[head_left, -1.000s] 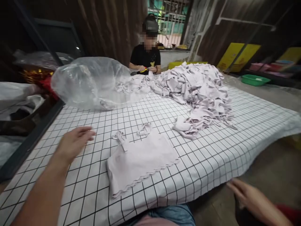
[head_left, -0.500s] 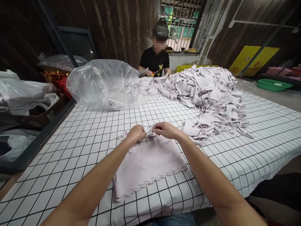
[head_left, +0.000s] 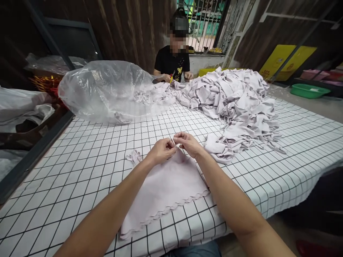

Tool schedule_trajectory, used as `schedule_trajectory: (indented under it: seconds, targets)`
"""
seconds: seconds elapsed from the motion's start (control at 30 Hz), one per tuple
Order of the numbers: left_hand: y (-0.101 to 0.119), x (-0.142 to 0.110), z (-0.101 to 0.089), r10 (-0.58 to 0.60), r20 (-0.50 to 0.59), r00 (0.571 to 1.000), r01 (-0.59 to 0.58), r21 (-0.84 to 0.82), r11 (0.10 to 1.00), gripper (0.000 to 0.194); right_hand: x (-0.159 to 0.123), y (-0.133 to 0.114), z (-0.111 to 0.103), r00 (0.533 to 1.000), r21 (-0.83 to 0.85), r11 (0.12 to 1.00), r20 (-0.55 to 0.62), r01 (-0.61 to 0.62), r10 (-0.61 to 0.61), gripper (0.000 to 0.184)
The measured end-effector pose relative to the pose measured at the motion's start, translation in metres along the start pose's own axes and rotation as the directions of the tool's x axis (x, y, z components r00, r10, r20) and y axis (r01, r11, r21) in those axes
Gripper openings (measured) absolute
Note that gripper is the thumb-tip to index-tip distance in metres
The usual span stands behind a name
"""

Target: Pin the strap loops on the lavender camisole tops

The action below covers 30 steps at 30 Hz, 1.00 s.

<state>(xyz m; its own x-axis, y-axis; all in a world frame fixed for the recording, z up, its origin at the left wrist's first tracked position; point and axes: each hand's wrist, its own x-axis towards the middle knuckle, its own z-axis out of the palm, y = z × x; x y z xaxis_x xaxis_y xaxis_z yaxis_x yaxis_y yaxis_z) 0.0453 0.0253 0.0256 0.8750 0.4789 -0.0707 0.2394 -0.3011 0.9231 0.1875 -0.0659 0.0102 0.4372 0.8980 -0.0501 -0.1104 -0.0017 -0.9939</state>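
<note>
the checked table (head_left: 88,150) fills the view, with a pale heap (head_left: 227,92) of cloth at the far right and a puffed clear bag (head_left: 102,89) at the far left. at the far side sits a co-worker (head_left: 160,60) in a black shirt, whose hands have drawn apart, one of them with yellow-handled scissors (head_left: 172,77). the pale top (head_left: 166,185) lies flat near the middle of the table, its wavy hem toward the near edge. what has changed most is the person's own hands: a second ago they were well apart and off the cloth, and now they meet at the top's far right corner. the left hand (head_left: 162,150) has its thumb and fingers pressed together, seemingly pinching that corner; the right hand (head_left: 187,143) is half curled, its fingertips at the same spot, though whether they grip cannot be told. the cloth there now rises to a low peak, so the work looks centred on that corner, while the left strap (head_left: 134,157) lies loose on the table, untouched.
</note>
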Motion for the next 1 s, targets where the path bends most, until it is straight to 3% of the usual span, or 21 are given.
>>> schedule_trajectory:
  seconds: [0.13,0.3,0.53,0.73,0.9,1.0]
  targets:
    - [-0.002,0.0,-0.009,-0.026,0.093,0.995,0.04,-0.153,0.987,0.024,0.004,0.002,-0.002,0.998,0.139,0.99,-0.045,-0.029,0.036,0.031]
    - [-0.002,-0.009,-0.031,-0.094,0.246,0.965,0.121,-0.096,0.988,0.03,0.005,0.005,-0.001,0.992,0.227,0.972,-0.094,-0.065,0.088,0.037]
    - [-0.018,-0.013,-0.043,-0.21,0.145,0.967,0.24,-0.226,0.944,0.03,0.006,0.011,0.004,0.992,0.239,0.969,-0.092,-0.06,0.084,0.041]
    - [-0.033,-0.011,-0.04,-0.309,0.192,0.932,0.361,-0.388,0.848,0.031,0.006,0.011,0.005,0.994,0.245,0.969,-0.102,-0.024,0.051,0.039]
    - [-0.033,-0.012,-0.044,-0.314,0.216,0.924,0.376,-0.378,0.846,0.029,0.007,0.01,0.003,0.989,0.247,0.969,-0.142,-0.002,0.038,0.038]
    - [-0.029,-0.011,-0.044,-0.309,0.189,0.932,0.362,-0.462,0.81,0.025,0.005,0.007,0.002,0.989,0.117,0.993,-0.147,-0.003,0.021,0.036]
